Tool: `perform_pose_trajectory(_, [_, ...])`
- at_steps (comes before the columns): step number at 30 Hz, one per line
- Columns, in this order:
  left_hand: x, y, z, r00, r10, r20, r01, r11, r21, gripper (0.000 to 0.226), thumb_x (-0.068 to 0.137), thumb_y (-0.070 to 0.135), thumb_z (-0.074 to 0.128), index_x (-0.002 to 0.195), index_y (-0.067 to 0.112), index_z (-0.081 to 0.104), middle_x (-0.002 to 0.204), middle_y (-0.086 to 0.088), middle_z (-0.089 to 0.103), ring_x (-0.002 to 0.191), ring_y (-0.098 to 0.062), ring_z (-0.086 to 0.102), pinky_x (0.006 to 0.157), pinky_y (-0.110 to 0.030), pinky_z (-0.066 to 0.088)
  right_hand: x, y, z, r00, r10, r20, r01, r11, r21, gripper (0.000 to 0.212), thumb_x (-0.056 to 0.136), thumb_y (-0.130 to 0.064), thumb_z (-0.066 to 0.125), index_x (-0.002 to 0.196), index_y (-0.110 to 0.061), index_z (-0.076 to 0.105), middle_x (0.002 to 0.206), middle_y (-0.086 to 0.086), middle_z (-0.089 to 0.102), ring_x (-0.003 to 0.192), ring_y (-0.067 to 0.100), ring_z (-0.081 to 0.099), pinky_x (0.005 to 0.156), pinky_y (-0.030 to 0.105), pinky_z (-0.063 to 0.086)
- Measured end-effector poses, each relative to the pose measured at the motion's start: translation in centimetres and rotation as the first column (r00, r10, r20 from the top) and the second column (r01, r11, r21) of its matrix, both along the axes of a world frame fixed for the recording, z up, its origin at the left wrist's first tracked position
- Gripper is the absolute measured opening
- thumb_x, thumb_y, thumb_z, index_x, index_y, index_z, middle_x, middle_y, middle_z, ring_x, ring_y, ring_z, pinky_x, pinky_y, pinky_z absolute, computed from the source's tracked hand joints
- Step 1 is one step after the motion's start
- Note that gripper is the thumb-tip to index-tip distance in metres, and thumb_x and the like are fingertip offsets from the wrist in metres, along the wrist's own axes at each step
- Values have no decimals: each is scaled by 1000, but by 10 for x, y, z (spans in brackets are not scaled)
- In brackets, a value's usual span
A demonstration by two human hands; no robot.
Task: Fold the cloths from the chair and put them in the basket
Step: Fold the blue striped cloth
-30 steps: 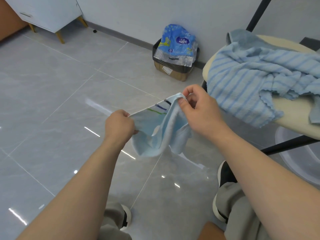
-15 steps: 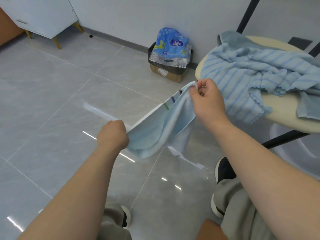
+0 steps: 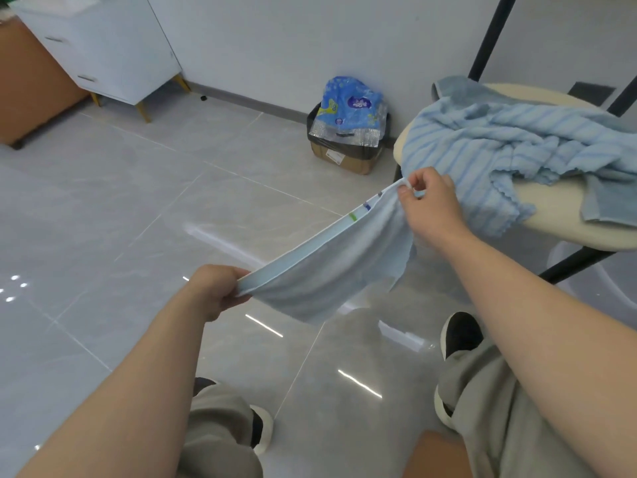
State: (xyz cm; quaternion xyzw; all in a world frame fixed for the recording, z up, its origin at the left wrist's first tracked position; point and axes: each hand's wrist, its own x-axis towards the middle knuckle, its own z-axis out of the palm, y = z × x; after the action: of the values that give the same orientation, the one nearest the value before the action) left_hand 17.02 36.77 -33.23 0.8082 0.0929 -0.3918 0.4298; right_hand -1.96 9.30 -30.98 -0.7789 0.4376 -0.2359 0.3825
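Light blue cloth (image 3: 331,270): held in the air, pulled into a taut band just left of the chair (image 3: 558,232), lower part hanging loose. Left grip (image 3: 215,288): fingers curled tight round the cloth end farther from the chair. Right grip (image 3: 431,208): thumb and fingers pinching the cloth corner at the chair's front-left edge.

On the chair seat: a crumpled blue striped cloth (image 3: 499,143) draped over the left edge, with a grey-blue towel (image 3: 455,91) under it.

Below the chair seat: a pale round tub (image 3: 603,281), partly in view; contents cannot be told.

Left of the chair, against the wall: a cardboard box (image 3: 344,158) with a black liner, holding a blue printed plastic pack (image 3: 348,105) that stands above its rim.
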Motion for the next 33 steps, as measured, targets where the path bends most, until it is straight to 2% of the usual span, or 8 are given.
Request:
perform_pose_trajectory(5, [2, 18, 2, 953, -247, 174, 239, 969, 67, 26, 72, -13, 64, 89, 4, 73, 89, -12, 66, 85, -27, 61, 80, -34, 57, -3, 4, -2, 998, 41, 48, -42, 999, 22, 11, 99, -27, 58, 98, -19, 51, 100, -4, 57, 93, 14, 51, 77, 21, 32])
perform_pose_trajectory(10, [-8, 19, 0, 654, -685, 321, 513, 713, 478, 11, 86, 17, 67, 75, 18, 65, 73, -3, 61, 72, -22, 56, 54, -26, 37, -3, 7, 1, 993, 47, 105, -56, 995, 83, 13, 97, -30, 61, 95, -20, 53, 79, -11, 59, 70, 10, 52, 63, 17, 39])
perform_pose_trajectory(15, [-9, 10, -3, 483, -868, 120, 557, 410, 722, 26, 90, 18, 57, 113, 12, 69, 114, -9, 68, 109, -27, 61, 83, -30, 49, -1, 19, 9, 967, 195, 161, -207, 977, 58, 14, 95, -31, 65, 86, -26, 55, 77, -9, 65, 62, 5, 53, 62, 18, 42])
perform_pose_trajectory(17, [-18, -4, 3, 466, -845, 261, 563, 511, 649, 50, 86, 32, 70, 133, 18, 60, 131, -2, 63, 118, -22, 59, 98, -32, 47, 2, 28, 11, 945, 304, 121, -311, 950, 34, 11, 94, -30, 67, 88, -25, 58, 76, -8, 66, 62, 3, 54, 64, 17, 43])
perform_pose_trajectory(20, [-48, -41, 30, 489, -644, 588, 613, 733, 294, 55, 82, 45, 76, 132, 28, 60, 126, 15, 64, 93, -9, 66, 85, -24, 48, 10, 45, 9, 888, 460, 12, -460, 888, 14, 9, 91, -31, 70, 87, -29, 61, 77, -11, 68, 63, -2, 56, 66, 18, 43])
perform_pose_trajectory(24, [-78, -77, 53, 584, -481, 653, 674, 736, -61, 33, 86, 33, 75, 118, 29, 66, 107, 18, 70, 65, -7, 69, 69, -22, 54, 13, 58, 7, 837, 544, -67, -545, 838, -3, 15, 87, -23, 70, 86, -34, 60, 82, -11, 72, 79, 2, 65, 72, 23, 48])
perform_pose_trajectory(29, [-64, -94, 48, 680, -500, 536, 641, 761, -104, 14, 84, 17, 78, 97, 15, 71, 75, 1, 75, 64, -14, 72, 66, -32, 58, 11, 52, 5, 836, 527, -152, -524, 849, 62, 9, 88, -29, 71, 86, -31, 63, 82, -9, 73, 80, 6, 65, 70, 25, 49])
perform_pose_trajectory(33, [-58, -97, 39, 478, -668, 570, 756, 643, 120, 29, 80, 21, 79, 109, 23, 71, 88, 5, 69, 71, -5, 67, 67, -17, 53, 9, 47, 2, 844, 505, -180, -490, 863, 122, 12, 84, -32, 77, 86, -27, 66, 80, -10, 73, 76, 2, 65, 66, 18, 46])
